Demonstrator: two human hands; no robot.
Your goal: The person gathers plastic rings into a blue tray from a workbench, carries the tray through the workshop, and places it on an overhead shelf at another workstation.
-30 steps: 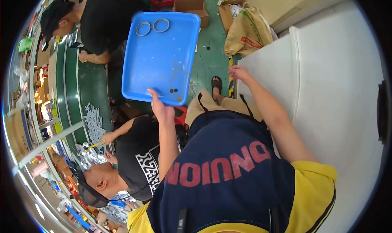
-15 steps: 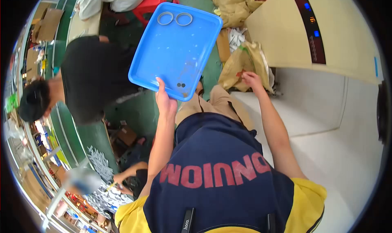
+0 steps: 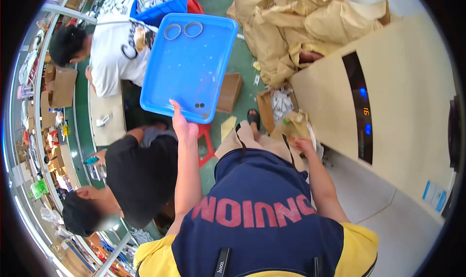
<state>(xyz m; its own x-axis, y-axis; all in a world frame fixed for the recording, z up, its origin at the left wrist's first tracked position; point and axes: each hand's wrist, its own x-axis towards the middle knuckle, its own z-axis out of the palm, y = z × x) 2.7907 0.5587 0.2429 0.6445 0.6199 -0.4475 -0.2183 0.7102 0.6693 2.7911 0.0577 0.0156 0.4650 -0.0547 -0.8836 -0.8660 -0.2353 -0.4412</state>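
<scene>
A shallow blue plastic tray (image 3: 189, 68) is held out in front of me, tilted in the view. My left hand (image 3: 184, 126) grips its near edge, with the thumb over the rim. Two grey rings (image 3: 183, 30) lie at the tray's far end. Close to my thumb are two small dark discs (image 3: 199, 105). My right hand (image 3: 303, 146) is low at my right side, fingers curled, beside an open brown paper bag (image 3: 294, 125). What those fingers hold, if anything, is hidden; contact with the bag is unclear.
A cabinet with a lit display (image 3: 359, 107) stands at my right. Large brown paper sacks (image 3: 281, 29) and a carton of white parts (image 3: 280, 105) lie ahead. Two seated people, in a black shirt (image 3: 141, 180) and a white shirt (image 3: 114, 54), work at left. A red stool (image 3: 206, 146) is near.
The view has moved forward: both workers, the sacks and the carton appear lower. The tray, still in my left hand, sits slightly farther left. My right hand is lower in view.
</scene>
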